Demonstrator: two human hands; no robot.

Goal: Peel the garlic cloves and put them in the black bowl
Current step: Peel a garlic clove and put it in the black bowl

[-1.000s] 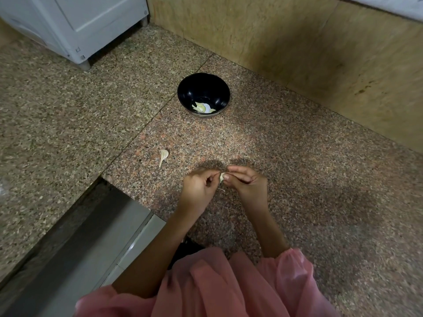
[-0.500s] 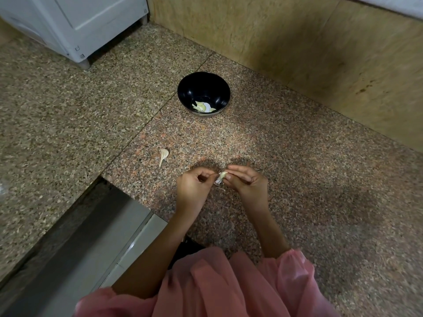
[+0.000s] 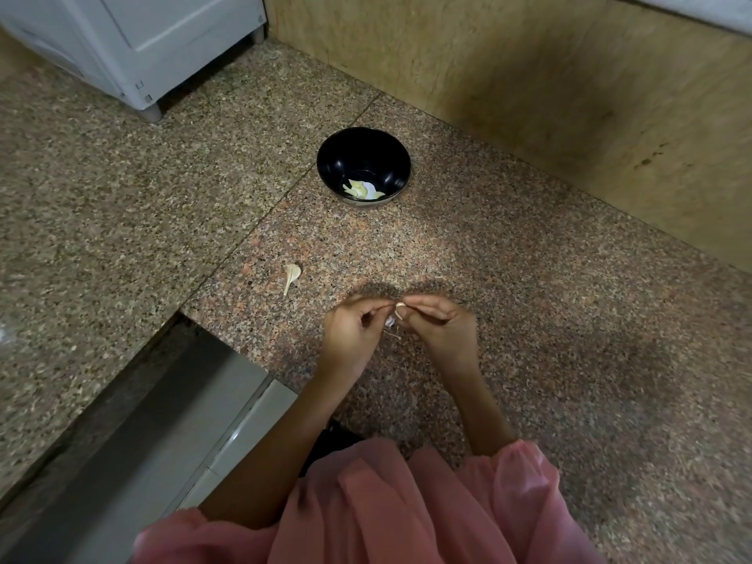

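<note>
A small pale garlic clove (image 3: 399, 308) sits between my two hands, low over the speckled granite floor. My right hand (image 3: 441, 327) pinches the clove with fingers and thumb. My left hand (image 3: 358, 329) pinches at its skin from the left side. A bit of loose skin (image 3: 391, 335) hangs just below the clove. The black bowl (image 3: 363, 164) stands further ahead with a few pale peeled cloves (image 3: 360, 189) at its bottom. Another unpeeled clove with a stalk (image 3: 291, 275) lies on the floor to the left of my hands.
A white appliance (image 3: 142, 38) stands on feet at the back left. A tan stone wall (image 3: 549, 95) runs along the back right. A step down to grey tiles (image 3: 162, 421) lies at the lower left. Pink sleeves (image 3: 386, 506) fill the bottom.
My left hand drew a little away from the clove, then came back close to it. Both hands stay in the same spot over the floor.
</note>
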